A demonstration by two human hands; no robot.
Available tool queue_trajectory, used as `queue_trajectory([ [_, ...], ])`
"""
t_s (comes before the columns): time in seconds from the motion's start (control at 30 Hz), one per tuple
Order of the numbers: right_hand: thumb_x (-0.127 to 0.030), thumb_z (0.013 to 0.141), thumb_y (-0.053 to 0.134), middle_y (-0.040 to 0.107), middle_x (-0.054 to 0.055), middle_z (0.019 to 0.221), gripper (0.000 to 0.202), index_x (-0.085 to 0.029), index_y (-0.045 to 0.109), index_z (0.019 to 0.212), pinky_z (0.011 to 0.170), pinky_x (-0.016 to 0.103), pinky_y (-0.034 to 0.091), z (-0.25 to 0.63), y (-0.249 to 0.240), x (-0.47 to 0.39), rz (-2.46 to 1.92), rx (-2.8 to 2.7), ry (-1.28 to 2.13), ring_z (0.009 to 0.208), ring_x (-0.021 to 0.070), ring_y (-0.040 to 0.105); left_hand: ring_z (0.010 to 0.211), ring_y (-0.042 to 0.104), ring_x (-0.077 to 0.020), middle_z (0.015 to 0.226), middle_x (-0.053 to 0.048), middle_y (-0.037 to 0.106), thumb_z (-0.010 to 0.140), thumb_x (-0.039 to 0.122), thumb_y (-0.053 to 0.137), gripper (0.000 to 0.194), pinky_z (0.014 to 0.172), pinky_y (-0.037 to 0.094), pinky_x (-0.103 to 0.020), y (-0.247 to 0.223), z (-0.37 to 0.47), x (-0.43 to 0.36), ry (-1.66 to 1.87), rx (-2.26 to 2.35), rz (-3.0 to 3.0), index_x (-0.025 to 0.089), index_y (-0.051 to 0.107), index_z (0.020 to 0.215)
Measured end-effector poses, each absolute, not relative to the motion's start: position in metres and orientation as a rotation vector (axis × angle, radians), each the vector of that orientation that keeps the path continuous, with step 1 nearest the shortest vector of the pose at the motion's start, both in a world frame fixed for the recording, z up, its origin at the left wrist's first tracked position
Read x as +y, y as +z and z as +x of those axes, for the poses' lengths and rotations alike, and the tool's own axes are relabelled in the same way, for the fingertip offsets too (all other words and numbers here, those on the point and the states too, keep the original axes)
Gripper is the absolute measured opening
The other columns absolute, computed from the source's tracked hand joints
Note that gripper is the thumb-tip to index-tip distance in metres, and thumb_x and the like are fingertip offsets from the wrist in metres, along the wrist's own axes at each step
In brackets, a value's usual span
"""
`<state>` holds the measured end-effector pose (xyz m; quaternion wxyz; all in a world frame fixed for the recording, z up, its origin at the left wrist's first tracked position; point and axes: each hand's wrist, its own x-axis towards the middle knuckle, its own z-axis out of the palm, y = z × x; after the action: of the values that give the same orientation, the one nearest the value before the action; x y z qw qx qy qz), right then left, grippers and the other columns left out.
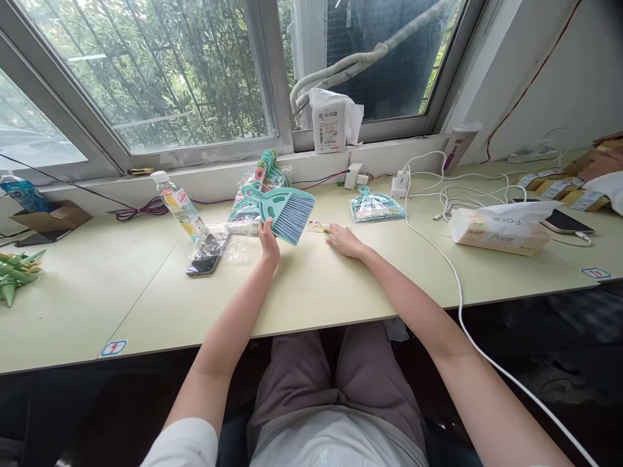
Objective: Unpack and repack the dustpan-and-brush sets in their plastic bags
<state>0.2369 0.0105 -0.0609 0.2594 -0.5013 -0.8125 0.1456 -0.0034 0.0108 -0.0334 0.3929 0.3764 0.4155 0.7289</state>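
In left hand, fan-shaped, bristled brush.

Counted at your table:
- Teal brushes: one held up in your left grip; one wrapped brush set lying apart, to the right. You cannot get a sure count of the handles bunched behind.
- Bottles: two, one clear, one blue.
- Phones: three, one near the clear bottle, one by the cardboard box, one at far right.
- Cardboard boxes: one.
- Soft tissue packs: one.
- Cups: one.
- Green spiky objects: one.
- Stickers: two, one front left, one front right.
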Motion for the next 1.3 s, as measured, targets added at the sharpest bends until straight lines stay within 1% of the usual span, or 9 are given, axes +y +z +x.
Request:
queue_trajectory([
  [0.2, -0.011, 0.085, 0.049, 0.061, 0.006, 0.132, 0.035, -0.022, 0.066, 0.114, 0.109, 0.037, 0.038, 0.228, -0.048, -0.004, -1.143, -2.248, 0.631, 0.124, 0.0198, 0.055, 0.067, 0.053, -0.0092, 0.080, 0.000, 0.053, 0.083, 0.030, 0.053, 0.010, 0.057, 0.044, -0.017, -0.029, -0.006, 0.010, 1.887, 1.083, 0.748, 0.021, 0.054, 0.086],
  [0.27, -0.013, 0.084, 0.054, 0.061, 0.007, 0.131, 0.033, -0.022, 0.067, 0.113, 0.108, 0.038, 0.038, 0.228, -0.045, -0.005, -1.180, -2.220, 0.568, 0.124, 0.0217, 0.054, 0.065, 0.053, -0.0092, 0.078, 0.001, 0.052, 0.083, 0.032, 0.053, 0.011, 0.057, 0.044, -0.018, -0.030, -0.006, 0.011, 1.874, 1.086, 0.734, 0.021, 0.054, 0.085],
  [0.43, -0.035, 0.080, 0.069, 0.057, 0.016, 0.133, 0.036, -0.020, 0.066, 0.113, 0.107, 0.045, 0.035, 0.237, -0.044, -0.002, -1.519, -2.108, 0.377, 0.129, 0.0316, 0.046, 0.065, 0.054, -0.0094, 0.077, 0.000, 0.052, 0.084, 0.033, 0.054, 0.012, 0.055, 0.044, -0.017, -0.030, -0.005, 0.011, 1.863, 1.094, 0.693, 0.021, 0.054, 0.086],
  [0.53, -0.034, 0.079, 0.071, 0.059, 0.016, 0.129, 0.037, -0.018, 0.067, 0.113, 0.106, 0.043, 0.036, 0.244, -0.046, 0.003, -1.517, -2.153, 0.419, 0.125, 0.0307, 0.049, 0.067, 0.055, -0.0097, 0.079, 0.000, 0.053, 0.083, 0.033, 0.055, 0.012, 0.056, 0.045, -0.017, -0.029, -0.003, 0.009, 1.836, 1.097, 0.660, 0.021, 0.053, 0.085],
  [0.8, -0.010, 0.073, 0.066, 0.065, 0.008, 0.114, 0.053, -0.018, 0.062, 0.125, 0.093, 0.033, 0.047, 0.243, -0.041, 0.002, -1.177, -2.174, 0.824, 0.098, 0.0174, 0.060, 0.071, 0.057, -0.0099, 0.081, 0.000, 0.055, 0.083, 0.033, 0.055, 0.013, 0.059, 0.047, -0.017, -0.030, -0.002, 0.009, 1.744, 1.115, 0.653, 0.020, 0.055, 0.085],
  [0.93, -0.016, 0.071, 0.070, 0.070, 0.004, 0.096, 0.050, -0.019, 0.066, 0.121, 0.083, 0.032, 0.051, 0.241, -0.032, -0.007, -1.021, -2.108, 1.110, 0.087, 0.0168, 0.062, 0.072, 0.058, -0.0108, 0.081, -0.001, 0.057, 0.082, 0.037, 0.058, 0.018, 0.059, 0.049, -0.019, -0.030, -0.001, 0.007, 1.666, 1.133, 0.714, 0.020, 0.055, 0.085],
  [1.03, -0.023, 0.070, 0.072, 0.071, 0.005, 0.097, 0.043, -0.018, 0.069, 0.113, 0.080, 0.031, 0.053, 0.241, -0.025, -0.011, -0.907, -1.998, 1.319, 0.088, 0.0180, 0.063, 0.070, 0.059, -0.0118, 0.079, -0.001, 0.059, 0.077, 0.038, 0.063, 0.023, 0.060, 0.051, -0.021, -0.030, 0.002, 0.004, 1.578, 1.113, 0.830, 0.020, 0.056, 0.089],
  [1.13, -0.027, 0.071, 0.071, 0.072, 0.005, 0.096, 0.030, -0.016, 0.072, 0.099, 0.075, 0.030, 0.053, 0.242, -0.024, -0.010, -0.897, -1.853, 1.254, 0.086, 0.0173, 0.063, 0.070, 0.062, -0.0133, 0.084, -0.002, 0.063, 0.072, 0.031, 0.068, 0.029, 0.063, 0.055, -0.026, -0.029, 0.006, 0.001, 1.439, 1.071, 0.969, 0.019, 0.056, 0.095],
  [1.3, -0.026, 0.073, 0.068, 0.069, 0.001, 0.078, 0.014, -0.018, 0.069, 0.084, 0.060, 0.025, 0.049, 0.246, -0.033, 0.005, -1.122, -1.689, 0.855, 0.060, 0.0108, 0.057, 0.075, 0.064, -0.0151, 0.093, -0.005, 0.066, 0.068, 0.028, 0.071, 0.036, 0.067, 0.057, -0.029, -0.032, 0.010, -0.001, 1.228, 1.044, 1.149, 0.018, 0.059, 0.101],
])
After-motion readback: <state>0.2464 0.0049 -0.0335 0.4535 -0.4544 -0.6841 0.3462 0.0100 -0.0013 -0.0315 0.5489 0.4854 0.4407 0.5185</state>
